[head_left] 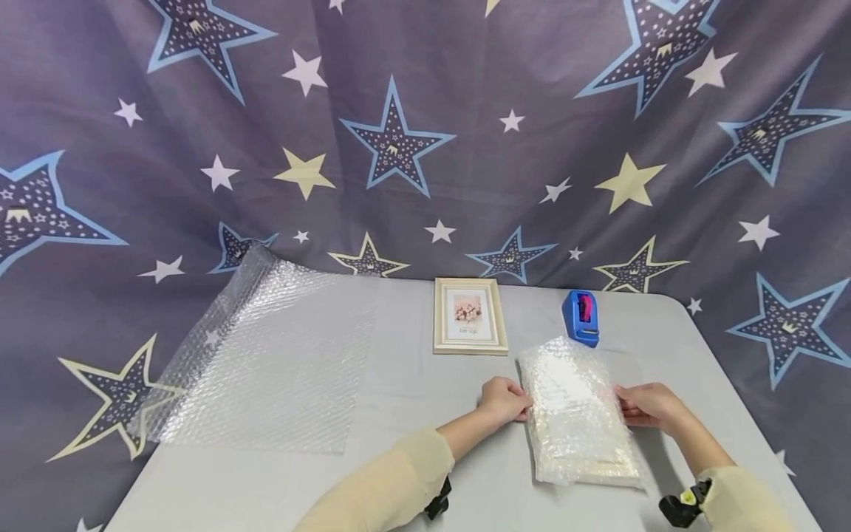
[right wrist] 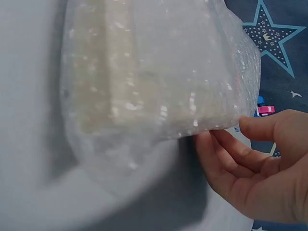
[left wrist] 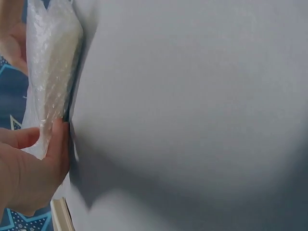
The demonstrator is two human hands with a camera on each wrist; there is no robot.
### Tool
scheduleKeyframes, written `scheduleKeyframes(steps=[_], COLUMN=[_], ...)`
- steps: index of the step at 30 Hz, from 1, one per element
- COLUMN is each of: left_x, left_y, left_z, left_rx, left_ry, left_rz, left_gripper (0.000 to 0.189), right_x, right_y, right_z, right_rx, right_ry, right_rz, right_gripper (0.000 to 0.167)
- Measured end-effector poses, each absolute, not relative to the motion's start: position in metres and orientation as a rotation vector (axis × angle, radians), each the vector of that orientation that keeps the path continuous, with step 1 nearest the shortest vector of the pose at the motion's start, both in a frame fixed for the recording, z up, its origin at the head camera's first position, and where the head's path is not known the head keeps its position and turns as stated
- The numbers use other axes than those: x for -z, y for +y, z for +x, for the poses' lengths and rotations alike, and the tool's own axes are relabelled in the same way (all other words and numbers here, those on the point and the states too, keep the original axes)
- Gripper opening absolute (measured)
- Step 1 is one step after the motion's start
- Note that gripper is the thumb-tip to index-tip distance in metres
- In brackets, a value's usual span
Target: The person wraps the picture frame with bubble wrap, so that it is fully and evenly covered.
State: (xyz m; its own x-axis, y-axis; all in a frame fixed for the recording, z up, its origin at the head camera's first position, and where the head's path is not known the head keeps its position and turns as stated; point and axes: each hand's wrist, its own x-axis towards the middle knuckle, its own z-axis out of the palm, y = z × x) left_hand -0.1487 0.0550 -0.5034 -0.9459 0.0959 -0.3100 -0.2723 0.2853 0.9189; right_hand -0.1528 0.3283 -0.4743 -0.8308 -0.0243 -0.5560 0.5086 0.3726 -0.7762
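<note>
A flat package in bubble wrap [head_left: 575, 414] lies at the right of the table, a pale frame edge showing through the plastic. My left hand [head_left: 505, 400] grips its left side, thumb on top and fingers at the lower edge, as the left wrist view shows. On the opposite side my right hand [head_left: 650, 406] pinches the wrapped edge between thumb and fingers. In the right wrist view the wrap [right wrist: 183, 103] sags loosely past the frame's corner. The package's underside is hidden.
A cream picture frame [head_left: 470, 316] lies behind the package, left of a blue tape dispenser [head_left: 581, 318] with pink tape. A large bubble wrap sheet [head_left: 279, 369] spreads over the table's left, its far end rolled. A star-patterned curtain [head_left: 459, 148] hangs behind the table.
</note>
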Motion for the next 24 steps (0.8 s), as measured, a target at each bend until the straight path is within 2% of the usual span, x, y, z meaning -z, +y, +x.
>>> scheduleKeyframes(steps=[24], left_x=[0.4997], left_y=[0.0537], left_z=[-0.1533], left_rx=[-1.608], left_ry=[2.358], left_rz=[-0.121], left_gripper=[0.007], right_x=[0.4769], right_y=[0.3248], right_z=[-0.1585], right_rx=[1.502], right_ry=[2.194], right_rz=[0.479], right_gripper=[0.051])
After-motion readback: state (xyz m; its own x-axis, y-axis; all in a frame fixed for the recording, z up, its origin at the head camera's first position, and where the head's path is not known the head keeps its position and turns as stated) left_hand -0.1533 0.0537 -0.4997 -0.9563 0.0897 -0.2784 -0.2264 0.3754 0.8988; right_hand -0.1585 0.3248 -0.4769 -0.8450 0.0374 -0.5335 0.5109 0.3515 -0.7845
